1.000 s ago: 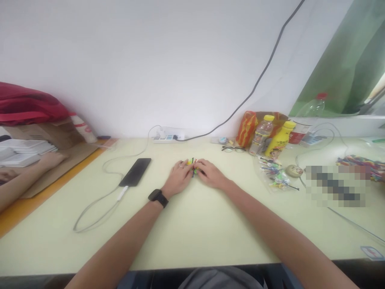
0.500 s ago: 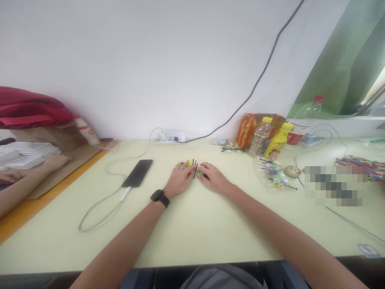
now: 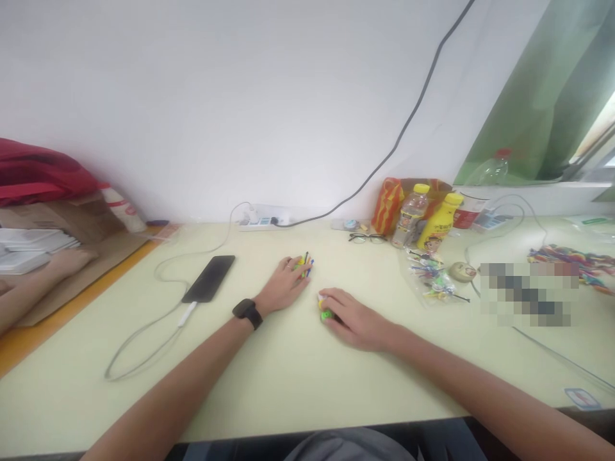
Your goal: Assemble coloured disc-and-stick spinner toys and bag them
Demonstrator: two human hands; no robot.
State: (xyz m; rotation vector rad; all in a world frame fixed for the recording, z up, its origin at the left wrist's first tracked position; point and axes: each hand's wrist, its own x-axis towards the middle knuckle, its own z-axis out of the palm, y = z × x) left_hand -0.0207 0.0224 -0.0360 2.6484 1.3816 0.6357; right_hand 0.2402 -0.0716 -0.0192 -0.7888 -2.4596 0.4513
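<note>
My left hand (image 3: 282, 286), with a black watch on the wrist, is curled over a small bunch of colourful plastic pieces (image 3: 305, 264). Thin stick-like ends in blue, orange, black and yellow-green poke out past its fingertips; the fingers hide the rest. Nearer to me and to the right, my right hand (image 3: 355, 317) is closed around a small green, yellow and white piece (image 3: 326, 315), its exact kind mostly covered by the fingers. The two hands are apart, both low on the pale tabletop (image 3: 269, 378).
On the left lie a phone (image 3: 209, 279) with a charging cable and, farther off, another person's arm (image 3: 52, 275) by white boxes (image 3: 29, 246). To the right are glasses (image 3: 367, 238), two bottles (image 3: 439, 223), a bag of small plastic pieces (image 3: 435, 278), a round object (image 3: 462, 272) and coloured cords (image 3: 571, 264).
My right hand has moved away from the left hand, toward me, carrying a small green, yellow and white piece. My left hand stays over the bunch. The view has shifted slightly.
</note>
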